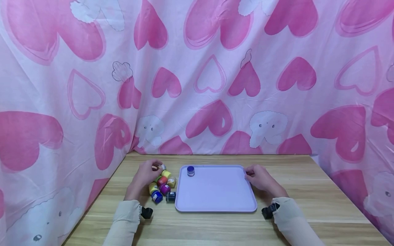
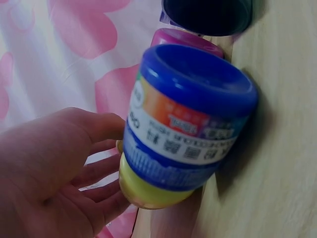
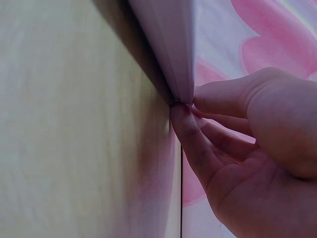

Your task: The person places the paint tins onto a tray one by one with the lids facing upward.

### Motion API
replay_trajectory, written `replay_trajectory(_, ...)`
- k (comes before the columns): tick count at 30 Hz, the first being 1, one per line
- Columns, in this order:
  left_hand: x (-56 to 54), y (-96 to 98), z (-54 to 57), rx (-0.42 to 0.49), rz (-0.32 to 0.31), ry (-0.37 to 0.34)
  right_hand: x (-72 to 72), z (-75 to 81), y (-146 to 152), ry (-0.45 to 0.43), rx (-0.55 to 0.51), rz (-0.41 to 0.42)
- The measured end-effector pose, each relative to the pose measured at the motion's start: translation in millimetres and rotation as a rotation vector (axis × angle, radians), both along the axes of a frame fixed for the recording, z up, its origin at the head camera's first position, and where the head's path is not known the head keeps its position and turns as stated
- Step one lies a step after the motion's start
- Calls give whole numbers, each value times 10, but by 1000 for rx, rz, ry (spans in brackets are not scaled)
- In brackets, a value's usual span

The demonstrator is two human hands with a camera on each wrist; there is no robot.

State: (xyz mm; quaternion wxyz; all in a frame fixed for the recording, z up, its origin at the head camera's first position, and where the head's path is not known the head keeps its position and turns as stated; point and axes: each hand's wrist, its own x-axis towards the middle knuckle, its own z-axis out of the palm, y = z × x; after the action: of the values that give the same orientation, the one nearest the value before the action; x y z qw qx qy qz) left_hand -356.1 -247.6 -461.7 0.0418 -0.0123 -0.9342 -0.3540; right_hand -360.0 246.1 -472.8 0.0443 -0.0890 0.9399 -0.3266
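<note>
My left hand (image 1: 149,172) is at the far end of a cluster of small paint jars, its thumb and fingers around a pale-lidded paint jar (image 1: 163,167). In the left wrist view a blue paint jar (image 2: 188,124) hides what lies beyond the fingertips of the left hand (image 2: 64,168). My right hand (image 1: 261,177) pinches the right rim of a lilac tray (image 1: 215,191) near its far corner. In the right wrist view, the thumb and a finger of the right hand (image 3: 252,134) meet at the tray's edge (image 3: 171,49). A dark blue paint jar (image 1: 191,171) stands in the tray's far left corner.
Left of the tray lie several paint jars: yellow (image 1: 166,174), red (image 1: 162,181), purple (image 1: 165,189), blue (image 1: 157,197) and black (image 1: 170,196). The wooden table (image 1: 215,229) backs onto a pink heart-patterned curtain (image 1: 209,78), which also runs along both sides.
</note>
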Motion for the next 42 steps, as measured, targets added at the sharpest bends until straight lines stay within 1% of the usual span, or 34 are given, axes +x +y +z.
replay_trajectory(3, -13, 10, 12, 8, 15, -10, -8, -10, -6, -6, -1, -3)
replay_trajectory(5, -15, 19, 20, 14, 18, -4, -13, -17, -11, -13, -5, -9)
replay_trajectory(15, 9, 125, 57, 22, 16, 90, -33, -48, 1, -28, -11, -15)
replay_trajectory(23, 0, 274, 38, 41, -1, 107, -28, -35, -4, -29, -15, -14)
replay_trajectory(27, -3, 373, 39, 36, -26, 125, -35, -37, 2, -29, -15, -11)
replay_trajectory(38, -29, 609, 41, 15, -134, 215, -18, -23, 6, -24, -14, -7)
replay_trajectory(42, -48, 672, 32, -1, -159, 248, -23, -8, 3, -30, -18, -5)
